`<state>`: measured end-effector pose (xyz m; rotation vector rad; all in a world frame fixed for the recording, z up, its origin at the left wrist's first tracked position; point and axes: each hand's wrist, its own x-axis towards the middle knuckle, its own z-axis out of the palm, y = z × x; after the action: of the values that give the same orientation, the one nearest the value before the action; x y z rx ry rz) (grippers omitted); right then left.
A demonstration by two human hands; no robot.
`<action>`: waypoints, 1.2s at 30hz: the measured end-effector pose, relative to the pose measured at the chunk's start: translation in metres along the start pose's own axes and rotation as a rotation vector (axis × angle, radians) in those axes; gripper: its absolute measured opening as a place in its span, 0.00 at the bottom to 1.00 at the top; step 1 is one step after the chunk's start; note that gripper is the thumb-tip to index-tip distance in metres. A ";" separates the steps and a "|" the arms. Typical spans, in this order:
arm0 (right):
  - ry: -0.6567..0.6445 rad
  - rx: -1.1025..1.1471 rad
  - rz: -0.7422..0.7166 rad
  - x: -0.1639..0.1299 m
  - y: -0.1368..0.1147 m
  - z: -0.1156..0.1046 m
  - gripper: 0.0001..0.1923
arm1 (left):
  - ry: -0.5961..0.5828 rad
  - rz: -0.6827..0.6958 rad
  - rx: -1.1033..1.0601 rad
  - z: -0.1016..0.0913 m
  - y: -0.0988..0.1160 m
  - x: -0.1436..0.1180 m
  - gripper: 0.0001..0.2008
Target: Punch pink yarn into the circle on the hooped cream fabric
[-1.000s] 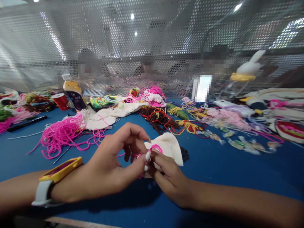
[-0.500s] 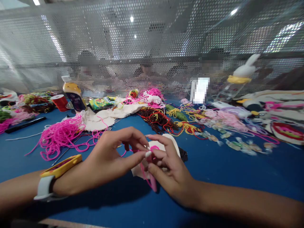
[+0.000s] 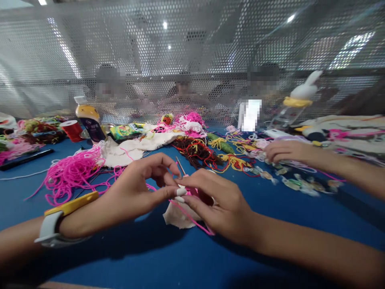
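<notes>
Head view: left hand (image 3: 135, 192) and right hand (image 3: 216, 204) pinch cream cloth (image 3: 177, 214) and pink yarn (image 3: 192, 218); needle (image 3: 180, 165) upright between fingertips. Stitching step judged underway.

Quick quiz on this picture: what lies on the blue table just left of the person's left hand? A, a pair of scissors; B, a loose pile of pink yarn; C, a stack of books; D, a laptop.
B: a loose pile of pink yarn sprawls on the blue table left of the left hand, which meets the right hand over a cream cloth.
</notes>
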<state>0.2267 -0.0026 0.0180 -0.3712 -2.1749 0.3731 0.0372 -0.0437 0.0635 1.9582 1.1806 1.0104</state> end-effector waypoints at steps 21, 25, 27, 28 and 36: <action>-0.136 -0.039 0.137 0.001 0.003 -0.002 0.13 | -0.092 0.175 0.287 -0.001 -0.005 0.003 0.05; -0.141 0.098 0.240 0.002 0.003 -0.001 0.16 | -0.046 0.299 0.369 0.000 -0.010 -0.001 0.06; -0.127 0.155 0.275 0.002 0.002 -0.001 0.18 | -0.032 0.320 0.391 0.001 -0.010 -0.002 0.06; -0.119 0.178 0.294 0.003 0.002 -0.001 0.18 | -0.030 0.321 0.398 0.002 -0.010 -0.003 0.06; -0.038 0.405 0.462 0.010 0.004 -0.002 0.10 | -0.019 0.262 0.408 -0.003 -0.001 -0.002 0.06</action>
<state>0.2234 0.0057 0.0250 -0.6371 -1.9713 1.0632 0.0338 -0.0443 0.0639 2.4883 1.2142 0.9277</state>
